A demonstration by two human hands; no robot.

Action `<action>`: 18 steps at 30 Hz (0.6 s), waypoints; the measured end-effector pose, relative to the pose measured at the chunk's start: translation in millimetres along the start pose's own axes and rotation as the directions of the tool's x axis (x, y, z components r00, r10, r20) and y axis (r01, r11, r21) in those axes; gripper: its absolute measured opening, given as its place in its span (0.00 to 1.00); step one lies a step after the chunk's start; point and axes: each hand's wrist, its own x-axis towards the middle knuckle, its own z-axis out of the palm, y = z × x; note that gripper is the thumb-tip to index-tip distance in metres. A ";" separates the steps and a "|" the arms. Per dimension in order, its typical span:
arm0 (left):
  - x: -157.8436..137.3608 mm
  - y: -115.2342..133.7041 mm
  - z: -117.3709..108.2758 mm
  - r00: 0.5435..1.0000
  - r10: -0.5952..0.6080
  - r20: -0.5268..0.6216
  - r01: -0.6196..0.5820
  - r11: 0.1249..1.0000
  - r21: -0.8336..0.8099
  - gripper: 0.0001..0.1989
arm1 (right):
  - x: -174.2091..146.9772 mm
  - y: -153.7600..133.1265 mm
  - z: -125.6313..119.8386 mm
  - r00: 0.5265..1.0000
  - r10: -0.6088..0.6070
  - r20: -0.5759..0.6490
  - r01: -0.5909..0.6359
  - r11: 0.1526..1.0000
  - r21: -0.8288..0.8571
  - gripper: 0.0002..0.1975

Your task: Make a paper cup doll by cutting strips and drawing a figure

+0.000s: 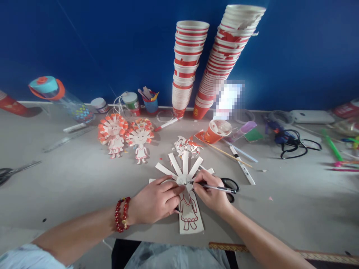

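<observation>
Grey tabletop (81,183), left fingers (168,185) spread over paper doll (189,213), right fingers (203,175) pinched round crosswise pen (223,188), tip leftward

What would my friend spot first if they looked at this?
Probably the two tall paper-cup stacks in front of the blue wall. Then the orange-fringed paper dolls on the left, and the white paper doll low in the middle, where the right hand holds a pen.

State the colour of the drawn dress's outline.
The drawn dress is outlined in dark red, seen best in the head view.
</observation>
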 end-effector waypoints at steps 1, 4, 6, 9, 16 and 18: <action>-0.2 -0.1 0.0 1.000 0.000 0.000 0.000 1.000 0.000 0.12 | 0.0 0.1 -0.1 1.000 0.000 -0.001 0.000 1.000 0.004 0.06; -0.5 -0.3 0.0 1.000 0.001 0.005 -0.001 1.000 -0.001 0.12 | -0.2 0.3 0.2 0.999 -0.003 -0.035 0.004 0.999 0.040 0.06; -0.5 -0.3 -0.1 1.000 0.000 0.010 0.000 1.000 0.000 0.12 | -0.1 0.5 0.8 0.997 0.001 -0.075 0.004 0.998 0.065 0.06; -0.3 -0.1 -0.2 1.000 0.001 0.017 -0.001 1.000 0.002 0.13 | 0.1 1.4 1.7 0.996 0.019 -0.084 -0.013 0.997 0.071 0.06; 0.0 0.0 0.8 1.000 -0.005 0.022 0.006 1.000 -0.004 0.13 | -0.8 4.9 2.0 0.999 0.032 -0.036 -0.031 0.999 0.031 0.06; 0.0 -0.1 1.0 1.000 -0.003 0.015 0.003 1.000 -0.005 0.13 | -1.0 5.5 2.0 0.999 0.038 -0.032 -0.038 0.999 0.023 0.06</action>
